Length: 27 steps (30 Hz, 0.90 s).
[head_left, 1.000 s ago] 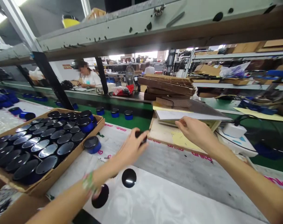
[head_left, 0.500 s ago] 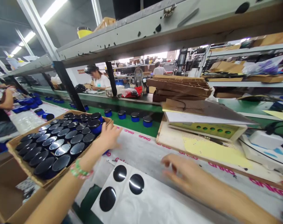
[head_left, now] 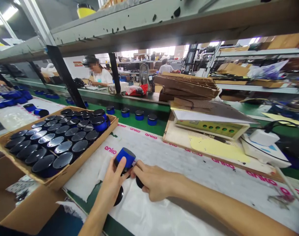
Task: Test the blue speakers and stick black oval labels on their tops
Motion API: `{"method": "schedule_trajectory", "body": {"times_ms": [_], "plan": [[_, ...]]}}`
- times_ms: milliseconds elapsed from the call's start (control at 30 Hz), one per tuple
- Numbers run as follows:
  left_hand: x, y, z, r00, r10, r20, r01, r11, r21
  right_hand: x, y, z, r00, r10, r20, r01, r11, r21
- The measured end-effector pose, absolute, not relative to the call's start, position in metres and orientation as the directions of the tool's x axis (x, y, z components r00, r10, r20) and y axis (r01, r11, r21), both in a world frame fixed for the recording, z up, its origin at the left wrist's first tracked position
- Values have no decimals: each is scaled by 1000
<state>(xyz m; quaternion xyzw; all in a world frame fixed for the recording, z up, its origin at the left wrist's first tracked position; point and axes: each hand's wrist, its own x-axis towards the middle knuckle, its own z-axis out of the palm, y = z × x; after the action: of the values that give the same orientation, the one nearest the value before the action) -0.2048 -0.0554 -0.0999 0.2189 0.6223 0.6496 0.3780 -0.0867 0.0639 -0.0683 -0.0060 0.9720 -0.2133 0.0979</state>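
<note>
My left hand grips a blue canister with a black end, holding it tilted above a white backing sheet. My right hand is closed at the canister's lower edge, its fingertips touching the dark underside. Two black round discs on the sheet are partly hidden by my hands. To the left, a cardboard tray holds several blue canisters packed upright, with shiny black tops.
Several blue canisters stand in a row on the green bench beyond the anko-printed mat. A board with a green-panelled box lies right, below a cardboard stack. A co-worker sits across the bench.
My hands have come together over the backing sheet, and my left hand now holds a blue canister. My right hand has moved left, up against the canister, and the view has shifted slightly.
</note>
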Motion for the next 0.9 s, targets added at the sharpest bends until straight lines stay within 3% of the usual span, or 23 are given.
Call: {"method": "schedule_trajectory", "body": {"times_ms": [167,367,433,500,567,633,800,900], "plan": [[-206,-55,-101,-619,753,-224,-303,34,952,-80,64,-73,-992,-117,-46,-98,952,-289],[-195,-56,-93,-638,748,-184,-126,134,983,-41,47,-52,-986,-97,136,-110,990,-91],[-177,-60,-87,-614,784,-86,88,176,980,-15,42,-36,-953,74,295,6,974,-226],[-151,-65,-82,-514,856,54,348,151,925,12,39,-24,-821,420,388,168,825,-539],[-124,-69,-82,-383,914,131,477,74,876,35,37,-21,-643,715,273,271,546,-793],[-101,-72,-87,-325,943,74,416,72,906,52,33,-31,-521,849,88,321,291,-901],[-81,-74,-109,-231,967,-106,211,156,965,62,7,-77,-409,858,-310,253,-219,-942],[-84,-75,-114,-210,975,-76,225,124,966,55,-7,-88,-388,834,-393,201,-340,-919]]}}
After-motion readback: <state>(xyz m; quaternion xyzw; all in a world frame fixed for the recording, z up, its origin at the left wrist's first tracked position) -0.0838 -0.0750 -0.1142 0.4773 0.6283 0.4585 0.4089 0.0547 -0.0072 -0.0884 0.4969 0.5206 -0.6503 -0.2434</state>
